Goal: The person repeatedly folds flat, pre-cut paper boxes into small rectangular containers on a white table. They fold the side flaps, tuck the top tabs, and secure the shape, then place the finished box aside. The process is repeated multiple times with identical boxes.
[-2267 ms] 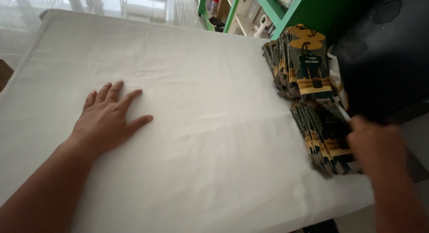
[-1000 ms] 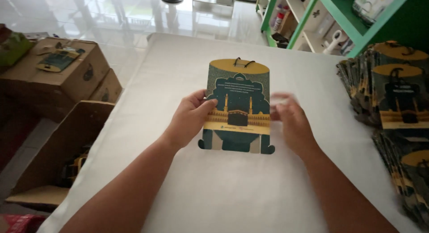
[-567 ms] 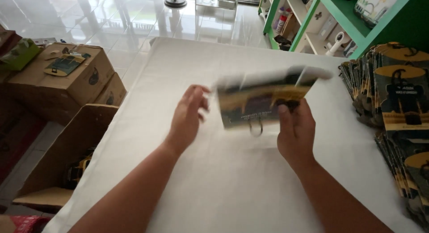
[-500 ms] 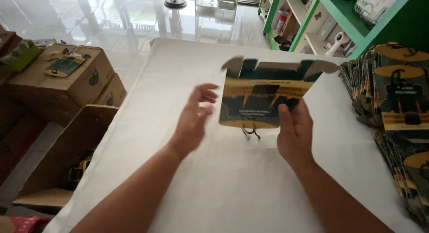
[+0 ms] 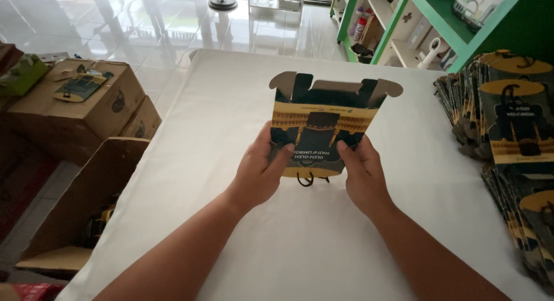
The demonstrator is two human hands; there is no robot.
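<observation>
Half a second ago the printed paper bag (image 5: 323, 128) was tilted with only my right hand gripping it; now both my hands hold it squarely, upside down, its grey bottom flaps splayed open at the top and its black cord handle dangling below. My left hand (image 5: 262, 174) is closed on the bag's left edge, thumb across the front. My right hand (image 5: 360, 174) is closed on the right edge, thumb likewise on the front. I hold the bag just above the white table (image 5: 231, 105), over its middle.

Right of the bag, along the table's right edge, lie two overlapping stacks of flat bags (image 5: 508, 122) in the same dark green and yellow print with an arched yellow top; I cannot count the bags in them. Nothing lies between them and my right hand.

Left of the table on the floor stand three brown cardboard boxes: a closed one (image 5: 75, 113) with a single flat bag on its lid, a smaller one (image 5: 144, 122) beside it, and an open one (image 5: 86, 203) nearest me. Beyond the table's far right corner stands a green shelf (image 5: 427, 18).
</observation>
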